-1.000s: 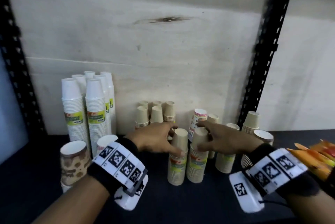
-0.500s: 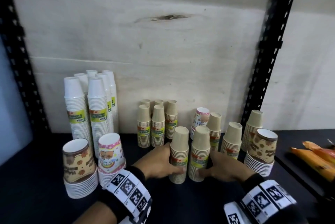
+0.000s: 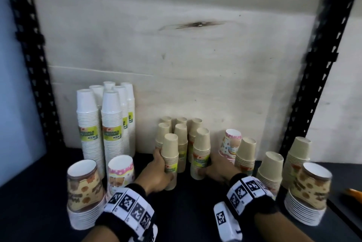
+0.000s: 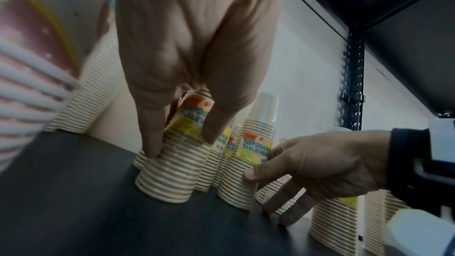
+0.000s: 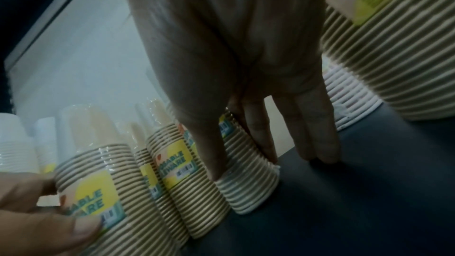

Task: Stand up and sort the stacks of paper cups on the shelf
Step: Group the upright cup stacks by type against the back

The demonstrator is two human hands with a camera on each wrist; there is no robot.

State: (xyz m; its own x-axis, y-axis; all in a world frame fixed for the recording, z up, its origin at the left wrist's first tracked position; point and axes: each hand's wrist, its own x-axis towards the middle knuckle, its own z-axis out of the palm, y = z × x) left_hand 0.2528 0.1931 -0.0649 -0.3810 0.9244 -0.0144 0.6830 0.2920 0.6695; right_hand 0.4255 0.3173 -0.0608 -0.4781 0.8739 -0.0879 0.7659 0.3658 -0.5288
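1. Holding two brown cup stacks, we have one in each hand on the dark shelf (image 3: 184, 208).
2. Our left hand (image 3: 156, 173) wraps around the left brown stack (image 3: 170, 161). The thumb and fingers curl on both sides of it, down low near its yellow sticker.
3. Our right hand (image 3: 217, 169) holds the right brown stack (image 3: 200, 155). The thumb (image 4: 256, 172) presses the front of it and a finger sits behind. Two more fingers point straight down and touch the shelf.
4. Both stacks stand up straight on the shelf, open ends down, with a small gap between them.
5. Right behind them stands a group of other brown stacks (image 3: 181, 130), close to the pale back wall (image 3: 195, 65).
6. Tall white cup stacks (image 3: 105, 124) stand at the back left, well apart from our hands.
7. A stack with a brown cartoon cup (image 3: 84, 188) on top and one with a pink dotted cup (image 3: 121, 173) sit in front of the white ones.
8. On the right we see another pink dotted stack (image 3: 230, 143), more brown stacks (image 3: 270, 171), and a second brown cartoon stack (image 3: 311, 188).
9. Something orange (image 3: 354, 194) peeks in at the right edge. We cannot tell what it is.
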